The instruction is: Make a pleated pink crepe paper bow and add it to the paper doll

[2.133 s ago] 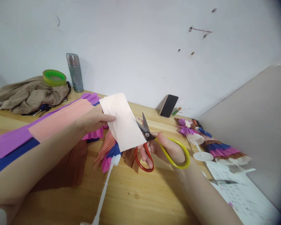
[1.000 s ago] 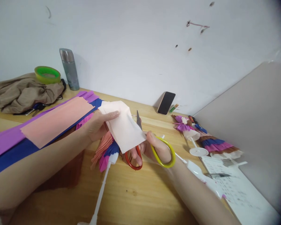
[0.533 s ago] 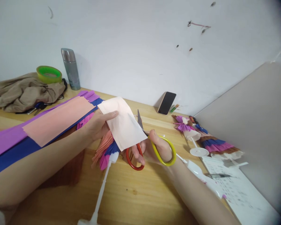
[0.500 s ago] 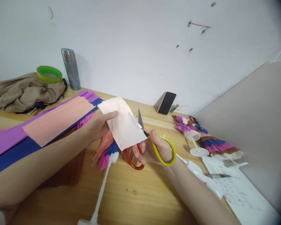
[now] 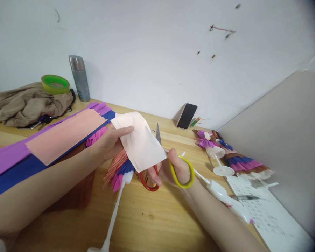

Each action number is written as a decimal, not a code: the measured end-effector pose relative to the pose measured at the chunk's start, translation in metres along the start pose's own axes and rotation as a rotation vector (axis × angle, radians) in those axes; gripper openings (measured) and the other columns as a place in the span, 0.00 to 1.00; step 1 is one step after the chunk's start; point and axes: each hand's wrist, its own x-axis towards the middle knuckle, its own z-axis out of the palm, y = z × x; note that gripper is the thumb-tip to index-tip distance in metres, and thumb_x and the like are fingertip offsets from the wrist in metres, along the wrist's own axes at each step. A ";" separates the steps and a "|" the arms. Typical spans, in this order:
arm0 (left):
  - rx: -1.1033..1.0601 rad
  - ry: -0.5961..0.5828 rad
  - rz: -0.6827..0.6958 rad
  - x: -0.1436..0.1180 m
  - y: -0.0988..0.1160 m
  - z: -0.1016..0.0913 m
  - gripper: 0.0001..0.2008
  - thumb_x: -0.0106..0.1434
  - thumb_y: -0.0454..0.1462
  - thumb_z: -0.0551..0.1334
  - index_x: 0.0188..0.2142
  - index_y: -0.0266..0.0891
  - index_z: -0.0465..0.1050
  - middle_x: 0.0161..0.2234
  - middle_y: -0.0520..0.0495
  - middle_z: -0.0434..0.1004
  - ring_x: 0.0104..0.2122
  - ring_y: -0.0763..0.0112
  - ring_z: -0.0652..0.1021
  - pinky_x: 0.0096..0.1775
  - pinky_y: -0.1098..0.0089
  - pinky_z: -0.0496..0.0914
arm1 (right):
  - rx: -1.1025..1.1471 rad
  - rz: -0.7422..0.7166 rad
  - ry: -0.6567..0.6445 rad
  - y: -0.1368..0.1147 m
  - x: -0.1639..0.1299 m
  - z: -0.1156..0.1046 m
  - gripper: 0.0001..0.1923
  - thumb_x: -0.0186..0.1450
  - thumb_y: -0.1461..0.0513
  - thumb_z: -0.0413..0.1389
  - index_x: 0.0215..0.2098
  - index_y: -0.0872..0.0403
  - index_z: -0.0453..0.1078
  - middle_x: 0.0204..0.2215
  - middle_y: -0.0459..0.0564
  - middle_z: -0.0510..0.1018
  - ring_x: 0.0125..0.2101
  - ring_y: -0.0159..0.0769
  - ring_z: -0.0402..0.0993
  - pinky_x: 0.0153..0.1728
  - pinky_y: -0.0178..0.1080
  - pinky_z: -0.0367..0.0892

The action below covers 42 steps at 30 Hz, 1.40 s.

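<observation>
A pale wooden table (image 5: 157, 224) runs up to a white wall, with a grey panel closing off the right. Nearest, a white plastic stick (image 5: 112, 218) lies on the wood, its lower end cut off by the frame edge; its top disappears under a bunch of pleated pink, blue and orange paper (image 5: 119, 169).

Above that, the left hand (image 5: 110, 140) pinches a peach paper piece (image 5: 139, 141) between thumb and fingers, held up off the table; the fingers behind the sheet are hidden. The right hand (image 5: 173, 169) is closed through the loops of the scissors (image 5: 161, 164), one red handle and one yellow. The paper covers most of the blades; only one tip pokes up behind its right edge, so how far apart they stand is hard to say.

To the right, a printed sheet (image 5: 267, 217) runs out of frame, with paper-dressed figures (image 5: 225, 154) beyond it. To the left lie long strips of crepe paper (image 5: 42, 147). Farther back, a phone (image 5: 187, 116) leans on the wall, and a steel flask (image 5: 79, 77) stands by a green tape roll (image 5: 55, 84) on crumpled cloth (image 5: 26, 105).
</observation>
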 end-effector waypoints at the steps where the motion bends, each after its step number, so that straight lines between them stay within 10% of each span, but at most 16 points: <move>1: 0.002 -0.003 0.015 0.000 -0.001 0.001 0.11 0.58 0.36 0.66 0.38 0.32 0.77 0.33 0.39 0.82 0.35 0.54 0.81 0.39 0.61 0.73 | 0.002 -0.009 0.002 0.001 0.001 0.001 0.28 0.69 0.42 0.42 0.23 0.52 0.62 0.19 0.46 0.72 0.13 0.28 0.62 0.22 0.37 0.63; 15: 0.043 -0.107 -0.008 0.006 -0.002 -0.013 0.13 0.59 0.39 0.65 0.38 0.31 0.78 0.34 0.37 0.83 0.32 0.56 0.81 0.35 0.63 0.75 | -0.137 0.027 0.032 -0.008 0.001 0.002 0.31 0.66 0.38 0.44 0.23 0.54 0.65 0.14 0.45 0.68 0.13 0.31 0.61 0.21 0.38 0.63; 42: 0.034 0.084 0.162 0.014 -0.007 -0.019 0.11 0.55 0.36 0.69 0.38 0.39 0.77 0.37 0.43 0.83 0.37 0.56 0.81 0.38 0.63 0.76 | -0.400 0.248 0.353 -0.009 -0.011 -0.006 0.34 0.62 0.35 0.47 0.18 0.54 0.62 0.08 0.40 0.59 0.07 0.24 0.51 0.10 0.31 0.47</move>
